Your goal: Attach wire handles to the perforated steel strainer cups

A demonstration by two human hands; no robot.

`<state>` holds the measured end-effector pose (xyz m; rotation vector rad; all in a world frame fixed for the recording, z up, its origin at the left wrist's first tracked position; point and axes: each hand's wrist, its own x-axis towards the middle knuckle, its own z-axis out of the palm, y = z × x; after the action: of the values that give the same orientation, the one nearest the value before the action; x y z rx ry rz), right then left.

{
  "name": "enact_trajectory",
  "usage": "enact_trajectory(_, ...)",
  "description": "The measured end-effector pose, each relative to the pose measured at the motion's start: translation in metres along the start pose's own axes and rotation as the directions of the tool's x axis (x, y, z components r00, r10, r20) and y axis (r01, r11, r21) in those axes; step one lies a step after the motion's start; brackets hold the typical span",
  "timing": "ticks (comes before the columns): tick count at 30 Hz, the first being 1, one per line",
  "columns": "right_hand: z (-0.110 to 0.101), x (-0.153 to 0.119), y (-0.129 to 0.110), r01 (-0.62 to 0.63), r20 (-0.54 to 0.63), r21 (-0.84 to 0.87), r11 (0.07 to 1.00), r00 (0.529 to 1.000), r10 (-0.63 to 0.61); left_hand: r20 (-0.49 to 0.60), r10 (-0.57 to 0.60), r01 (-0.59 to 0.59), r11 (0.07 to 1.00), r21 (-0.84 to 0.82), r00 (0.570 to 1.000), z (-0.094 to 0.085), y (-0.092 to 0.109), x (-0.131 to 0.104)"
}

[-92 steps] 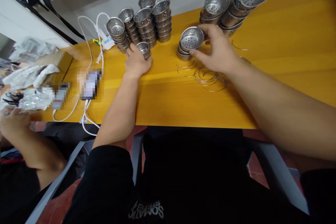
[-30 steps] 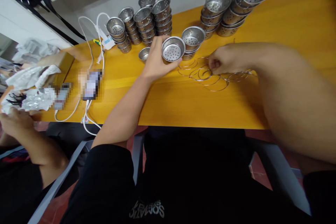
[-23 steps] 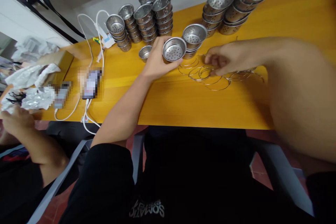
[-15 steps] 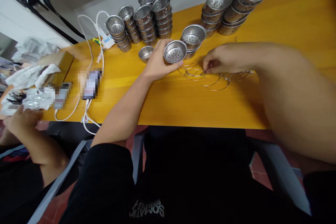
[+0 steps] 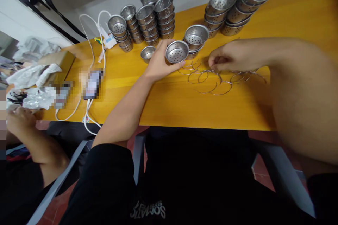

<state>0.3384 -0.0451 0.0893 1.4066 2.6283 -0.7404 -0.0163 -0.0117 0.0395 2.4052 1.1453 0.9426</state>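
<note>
My left hand [image 5: 157, 64] grips a small perforated steel cup [image 5: 176, 51], tilted with its mouth toward me, just above the yellow table [image 5: 169, 102]. My right hand [image 5: 232, 56] rests to its right with fingertips pinched on a thin wire ring [image 5: 204, 76] from a loose pile of wire rings [image 5: 224, 79] spread on the table. A short stack of the same cups [image 5: 195, 37] stands right behind the held cup. One single cup [image 5: 147, 52] lies left of my left hand.
Stacks of steel cups [image 5: 144, 21] stand at the back centre, and taller leaning stacks [image 5: 237, 1] at the back right. White cables and a power strip [image 5: 101, 38], a phone [image 5: 91, 84] and crumpled plastic bags [image 5: 31, 77] lie left. Another person's hand [image 5: 18, 119] works at the far left.
My left hand left the single cup and now holds a cup taken from the short stack. My right hand moved off that stack to the wire rings and has dragged them slightly toward me.
</note>
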Motion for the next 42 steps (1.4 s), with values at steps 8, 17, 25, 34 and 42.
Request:
enact_trajectory(8, -0.003, -0.007, -0.001, 0.196, -0.163, 0.443, 0.875, 0.977, -0.137, -0.02, 0.015, -0.015, 1.0, 0.001, 1.0, 0.002, -0.002, 0.001)
enact_trajectory(17, -0.004, -0.007, -0.033, 0.337, -0.496, 0.548, 0.765, 0.868, -0.027, -0.008, 0.014, -0.014, 1.0, 0.016, 1.0, -0.001, -0.003, 0.002)
enact_trajectory(25, 0.002, -0.002, -0.039, 0.373, -0.552, 0.57, 0.732, 0.834, 0.004, 0.049, 0.128, -0.127, 0.992, -0.025, 0.991, -0.004, 0.005, -0.001)
enact_trajectory(34, 0.017, 0.022, -0.041, 0.576, -0.705, 0.572, 0.584, 0.709, -0.008, 0.189, 0.393, -0.337, 0.902, -0.271, 0.9, 0.006, 0.04, -0.009)
enact_trajectory(42, 0.039, 0.042, -0.03, 0.621, -0.752, 0.517, 0.589, 0.658, -0.033, 0.091, 0.38, -0.341, 0.896, -0.285, 0.921, 0.02, 0.028, -0.008)
